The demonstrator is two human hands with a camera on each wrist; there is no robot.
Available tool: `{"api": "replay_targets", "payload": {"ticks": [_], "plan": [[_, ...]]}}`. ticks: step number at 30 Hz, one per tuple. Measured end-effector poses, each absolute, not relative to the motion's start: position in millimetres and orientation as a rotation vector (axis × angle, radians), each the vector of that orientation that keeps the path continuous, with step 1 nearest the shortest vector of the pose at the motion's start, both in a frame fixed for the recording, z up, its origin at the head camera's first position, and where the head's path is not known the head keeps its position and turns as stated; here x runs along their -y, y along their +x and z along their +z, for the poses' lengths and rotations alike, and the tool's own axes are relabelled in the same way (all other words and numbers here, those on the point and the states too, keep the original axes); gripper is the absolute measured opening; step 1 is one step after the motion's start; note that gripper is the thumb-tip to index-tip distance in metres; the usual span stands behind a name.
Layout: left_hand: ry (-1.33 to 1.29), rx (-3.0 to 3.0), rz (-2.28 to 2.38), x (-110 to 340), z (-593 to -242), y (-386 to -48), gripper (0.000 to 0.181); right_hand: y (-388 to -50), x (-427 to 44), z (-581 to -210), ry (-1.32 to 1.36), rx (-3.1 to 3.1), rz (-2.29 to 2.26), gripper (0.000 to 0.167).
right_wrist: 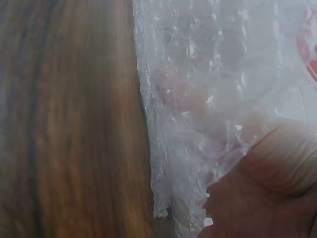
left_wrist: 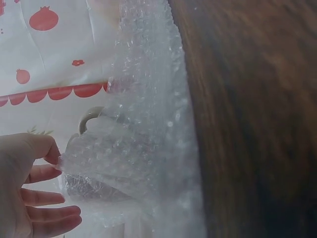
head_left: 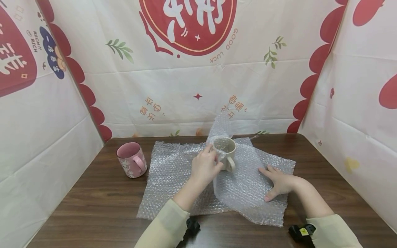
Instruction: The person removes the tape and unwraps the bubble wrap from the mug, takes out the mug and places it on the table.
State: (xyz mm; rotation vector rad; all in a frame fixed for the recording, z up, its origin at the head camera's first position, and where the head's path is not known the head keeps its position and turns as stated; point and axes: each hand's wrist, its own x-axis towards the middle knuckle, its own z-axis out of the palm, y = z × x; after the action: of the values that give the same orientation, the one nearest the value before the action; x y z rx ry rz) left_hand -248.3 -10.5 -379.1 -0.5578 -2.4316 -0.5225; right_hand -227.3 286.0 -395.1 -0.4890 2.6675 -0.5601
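A cream mug [head_left: 230, 155] stands upright on a sheet of bubble wrap [head_left: 173, 179], its handle facing forward and to the right in the head view. My left hand [head_left: 204, 164] is at the mug's left side. In the left wrist view, the thumb and forefinger of that hand [left_wrist: 27, 193] pinch an edge of bubble wrap [left_wrist: 109, 153] that partly covers the mug. With fingers spread, my right hand [head_left: 280, 182] rests on the wrap right of the mug. The right wrist view shows wrap [right_wrist: 198, 99] over its fingers.
A pink patterned mug [head_left: 131, 165] stands on the brown wooden table [head_left: 90, 203], left of the wrap. One strip of wrap [head_left: 221, 124] sticks up behind the cream mug. Printed white cloth walls [head_left: 198, 82] enclose the table's back and sides.
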Motion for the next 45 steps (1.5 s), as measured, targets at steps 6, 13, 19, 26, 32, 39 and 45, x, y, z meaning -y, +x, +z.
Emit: {"api": "replay_targets", "payload": {"ticks": [6,13,19,26,32,39,45], "plan": [[-0.548,2.394,-0.561,14.4,-377.7,-250.3,0.014,-227.6,-285.8,-394.9,-0.492,-2.669,-0.552,0.115],[-0.529,2.384,-0.573,19.0,-375.7,-250.7,0.013,-227.7,-286.8,-395.4,-0.498,-2.670,-0.554,0.115],[-0.545,2.416,-0.612,21.5,-374.5,-251.3,0.036,-227.6,-287.5,-395.7,-0.505,-2.672,-0.555,0.115],[-0.578,2.445,-0.569,23.0,-374.4,-251.3,0.039,-227.7,-287.1,-395.6,-0.492,-2.671,-0.551,0.114],[-0.571,2.456,-0.589,23.1,-374.1,-251.3,0.029,-227.8,-287.3,-396.0,-0.491,-2.671,-0.553,0.114],[-0.605,2.414,-0.567,24.6,-374.2,-253.0,0.024,-227.4,-287.6,-395.4,-0.500,-2.668,-0.566,0.113],[-0.613,2.465,-0.485,25.3,-374.3,-253.3,0.030,-228.1,-288.0,-396.1,-0.503,-2.668,-0.569,0.113]]}}
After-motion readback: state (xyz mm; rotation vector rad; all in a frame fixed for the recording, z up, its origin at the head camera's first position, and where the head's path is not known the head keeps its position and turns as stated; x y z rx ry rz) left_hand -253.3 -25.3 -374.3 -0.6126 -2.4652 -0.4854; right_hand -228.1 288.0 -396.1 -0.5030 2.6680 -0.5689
